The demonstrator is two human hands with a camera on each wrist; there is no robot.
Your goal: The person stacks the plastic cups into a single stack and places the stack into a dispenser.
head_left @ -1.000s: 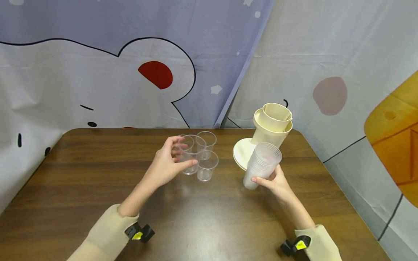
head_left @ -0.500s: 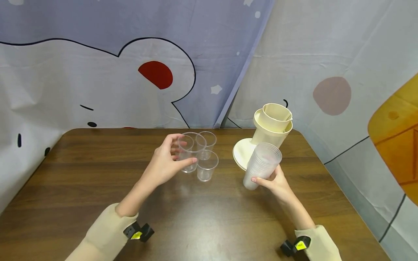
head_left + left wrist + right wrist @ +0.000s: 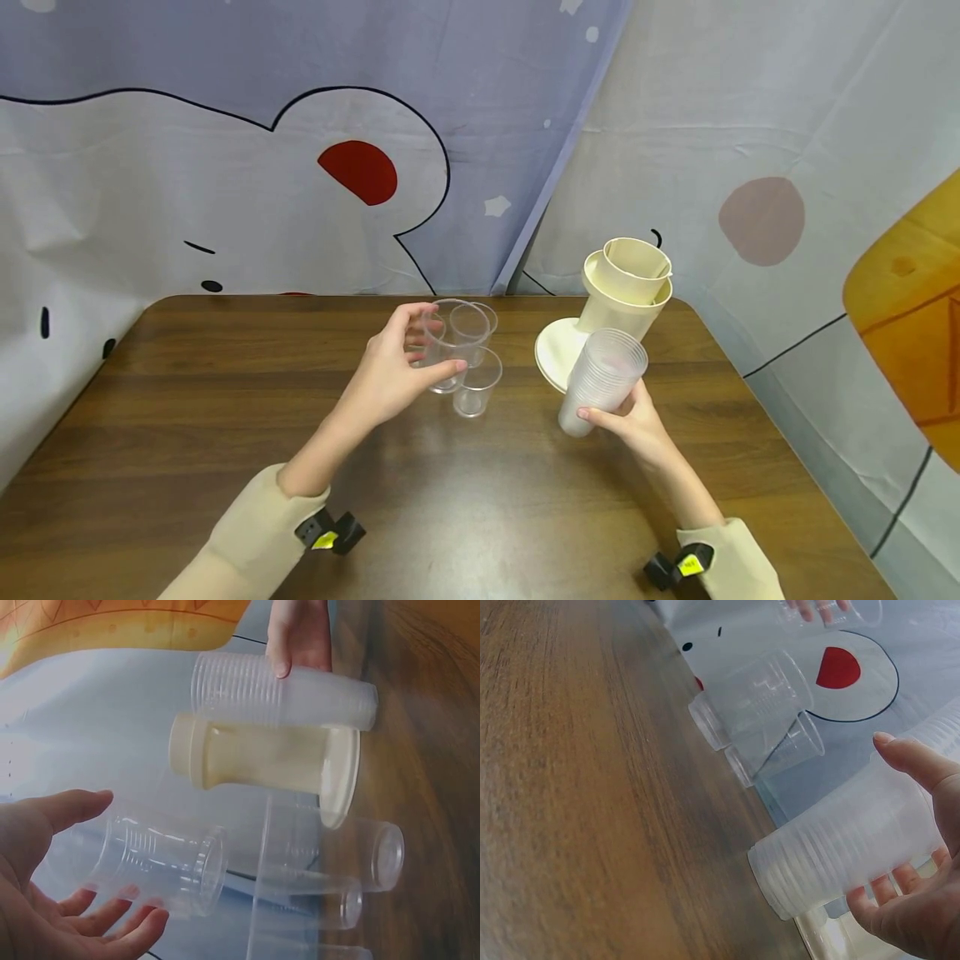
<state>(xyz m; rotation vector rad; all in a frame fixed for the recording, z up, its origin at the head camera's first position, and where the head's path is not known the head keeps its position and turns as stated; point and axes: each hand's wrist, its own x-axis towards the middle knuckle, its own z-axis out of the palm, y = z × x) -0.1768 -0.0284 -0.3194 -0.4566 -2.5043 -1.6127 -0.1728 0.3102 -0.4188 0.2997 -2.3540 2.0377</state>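
Observation:
My left hand (image 3: pixel 393 367) holds one clear plastic cup (image 3: pixel 161 859) upright between thumb and fingers. Its base is above the rims of three clear cups standing close together on the table. Of these, the front cup (image 3: pixel 472 396) shows best in the head view; the others overlap behind the held cup. My right hand (image 3: pixel 633 417) grips a tall stack of nested clear cups (image 3: pixel 600 383), slightly tilted, with the thumb on the near side. In the right wrist view, its fingers curl round the stack (image 3: pixel 847 832).
Behind the stack stands a cream plastic holder (image 3: pixel 618 308) with a round tube top and a flat disc base (image 3: pixel 555 354). The brown wooden table (image 3: pixel 450 517) ends at a printed curtain (image 3: pixel 247 192). Each wrist wears a small black camera.
My left hand has lifted its cup slightly and carried it to the right over the standing cups. The right hand and its stack have stayed in place.

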